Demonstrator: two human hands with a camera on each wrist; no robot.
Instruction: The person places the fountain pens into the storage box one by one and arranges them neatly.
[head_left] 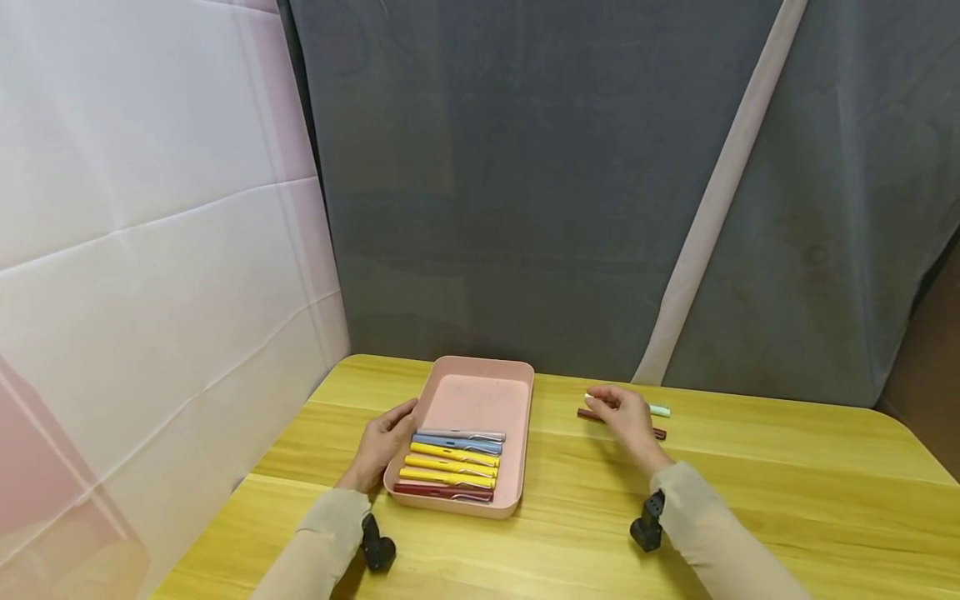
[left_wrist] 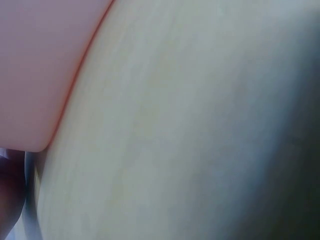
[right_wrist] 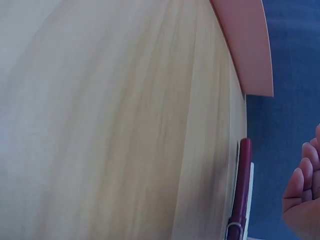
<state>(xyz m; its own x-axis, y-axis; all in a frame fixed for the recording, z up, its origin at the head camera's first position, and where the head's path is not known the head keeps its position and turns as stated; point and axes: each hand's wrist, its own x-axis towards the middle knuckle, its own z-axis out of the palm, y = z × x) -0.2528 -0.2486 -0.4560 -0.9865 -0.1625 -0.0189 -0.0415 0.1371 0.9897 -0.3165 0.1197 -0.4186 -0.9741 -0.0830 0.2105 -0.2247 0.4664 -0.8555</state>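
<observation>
My left hand [head_left: 380,446] holds the left side of a pink tray [head_left: 522,442], thumb and fingers at its rim. Several clipped pens lie side by side in the tray's near half: a grey pen [head_left: 450,433], a blue pen [head_left: 442,442], yellow pens [head_left: 450,466] and a dark red pen [head_left: 435,492]. My right hand [head_left: 624,417] hovers with bent fingers over a mint-green pen [head_left: 661,411] and another dark red pen [head_left: 589,414] on the table. In the right wrist view, the curled fingers [right_wrist: 307,172] are apart from that dark red pen [right_wrist: 242,182] and nothing shows in them.
The wood-grain table [head_left: 570,533] reaches back to a grey curtain [head_left: 510,192] with a pale strip [head_left: 720,200] running down it. A white cloth [head_left: 150,250] hangs along the left side. Black wrist cameras [head_left: 378,546] sit at both cuffs.
</observation>
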